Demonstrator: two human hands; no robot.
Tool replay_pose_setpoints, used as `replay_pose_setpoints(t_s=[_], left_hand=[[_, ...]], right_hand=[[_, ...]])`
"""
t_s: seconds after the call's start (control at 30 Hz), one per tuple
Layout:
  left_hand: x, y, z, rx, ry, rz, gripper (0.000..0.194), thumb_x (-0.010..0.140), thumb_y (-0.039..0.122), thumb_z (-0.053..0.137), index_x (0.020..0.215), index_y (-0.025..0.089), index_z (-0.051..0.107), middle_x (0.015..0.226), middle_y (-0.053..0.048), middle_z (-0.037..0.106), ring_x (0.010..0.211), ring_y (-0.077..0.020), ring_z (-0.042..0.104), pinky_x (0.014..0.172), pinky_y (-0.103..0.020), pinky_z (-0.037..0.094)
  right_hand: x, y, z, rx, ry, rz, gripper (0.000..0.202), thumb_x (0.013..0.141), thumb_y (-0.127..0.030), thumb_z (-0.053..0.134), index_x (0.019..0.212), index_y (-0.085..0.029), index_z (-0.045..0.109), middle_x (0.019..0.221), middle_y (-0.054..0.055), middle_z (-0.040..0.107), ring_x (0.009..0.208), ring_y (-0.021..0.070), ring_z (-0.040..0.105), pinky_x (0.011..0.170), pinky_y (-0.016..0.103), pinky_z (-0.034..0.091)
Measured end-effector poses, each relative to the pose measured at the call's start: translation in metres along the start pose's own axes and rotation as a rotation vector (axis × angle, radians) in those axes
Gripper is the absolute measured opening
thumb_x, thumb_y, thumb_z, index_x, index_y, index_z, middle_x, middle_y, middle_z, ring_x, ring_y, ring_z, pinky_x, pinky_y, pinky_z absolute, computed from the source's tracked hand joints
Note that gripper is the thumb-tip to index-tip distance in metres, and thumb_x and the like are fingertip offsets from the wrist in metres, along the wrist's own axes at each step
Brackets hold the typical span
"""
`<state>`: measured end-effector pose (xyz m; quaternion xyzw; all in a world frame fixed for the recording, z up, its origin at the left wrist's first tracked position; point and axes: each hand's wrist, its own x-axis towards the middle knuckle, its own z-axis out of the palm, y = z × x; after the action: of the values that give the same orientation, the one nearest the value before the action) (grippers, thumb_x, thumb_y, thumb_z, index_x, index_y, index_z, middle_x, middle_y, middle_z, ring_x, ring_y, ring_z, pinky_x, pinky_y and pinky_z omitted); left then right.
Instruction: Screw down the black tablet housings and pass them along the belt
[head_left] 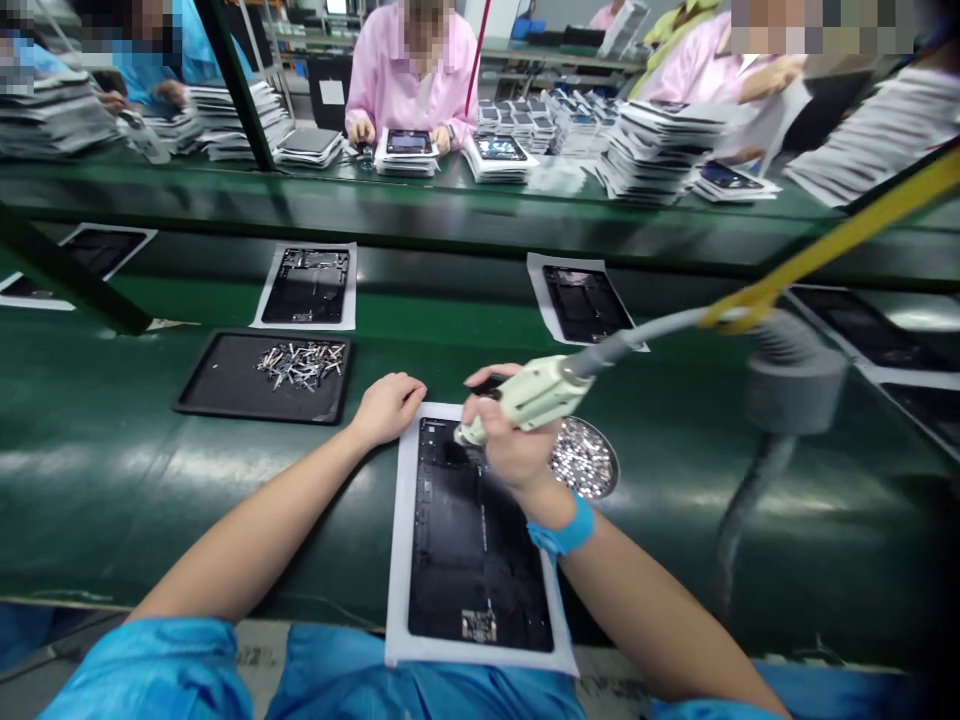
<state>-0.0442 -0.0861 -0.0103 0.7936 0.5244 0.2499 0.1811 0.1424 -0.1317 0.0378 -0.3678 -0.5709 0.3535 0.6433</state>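
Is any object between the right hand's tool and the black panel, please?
Nothing visible stands between the pale green tool in the right hand and the black panel; the round dish sits to the side.

Our green table [112,490] carries a black tray [225,385] left of our left hand [388,408], a white sheet [400,580] beneath our right hand [514,445], and a round dish [616,470] beside that hand.

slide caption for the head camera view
Right hand holds a pale green corded tool over a black panel; left hand rests at its sheet's corner.
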Motion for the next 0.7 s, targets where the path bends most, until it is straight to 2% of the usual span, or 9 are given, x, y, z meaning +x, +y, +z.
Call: replay_pose_setpoints(t_s=[0.1,0.2,0.3,0.47,0.7], left_hand=[[0.000,0.001,-0.001,-0.014,-0.010,0.005,0.029,0.101,0.026,0.047,0.086,0.020,0.071,0.081,-0.004,0.068,0.081,-0.0195,0.061,0.078,-0.032,0.048],[0.001,0.002,0.000,-0.023,-0.013,-0.004,0.032,0.100,0.027,0.046,0.079,0.021,0.069,0.078,-0.004,0.066,0.078,-0.0191,0.060,0.075,-0.031,0.048],[0.002,0.004,0.001,-0.040,-0.007,-0.030,0.030,0.099,0.027,0.048,0.080,0.021,0.070,0.078,-0.004,0.067,0.078,-0.0192,0.060,0.073,-0.030,0.047],[0.003,0.007,0.000,-0.057,-0.011,-0.054,0.025,0.098,0.025,0.052,0.083,0.021,0.071,0.077,-0.004,0.067,0.078,-0.0202,0.061,0.072,-0.030,0.047],[0.003,0.005,0.000,-0.023,-0.027,-0.042,0.026,0.100,0.026,0.052,0.085,0.020,0.072,0.081,-0.005,0.068,0.079,-0.0205,0.060,0.073,-0.031,0.046]], right_hand=[[0.003,0.012,0.025,0.009,-0.040,0.010,0.027,0.088,-0.037,0.072,0.109,-0.026,0.060,0.099,0.003,0.071,0.059,0.0130,0.065,0.053,0.030,0.059],[0.007,0.021,0.036,-0.027,-0.059,0.021,0.028,0.087,-0.040,0.071,0.108,-0.024,0.062,0.096,0.006,0.073,0.068,0.0178,0.069,0.061,0.034,0.061],[0.008,0.026,0.039,-0.060,-0.072,0.030,0.026,0.086,-0.042,0.071,0.102,-0.023,0.064,0.091,0.006,0.073,0.074,0.0205,0.071,0.069,0.038,0.063],[0.005,0.031,0.040,-0.086,-0.060,0.050,0.025,0.085,-0.040,0.071,0.101,-0.023,0.065,0.072,0.000,0.067,0.072,0.0211,0.071,0.076,0.040,0.064],[0.005,0.032,0.045,-0.103,-0.044,0.048,0.023,0.084,-0.037,0.072,0.101,-0.023,0.064,0.071,-0.001,0.068,0.072,0.0213,0.072,0.082,0.043,0.064]])
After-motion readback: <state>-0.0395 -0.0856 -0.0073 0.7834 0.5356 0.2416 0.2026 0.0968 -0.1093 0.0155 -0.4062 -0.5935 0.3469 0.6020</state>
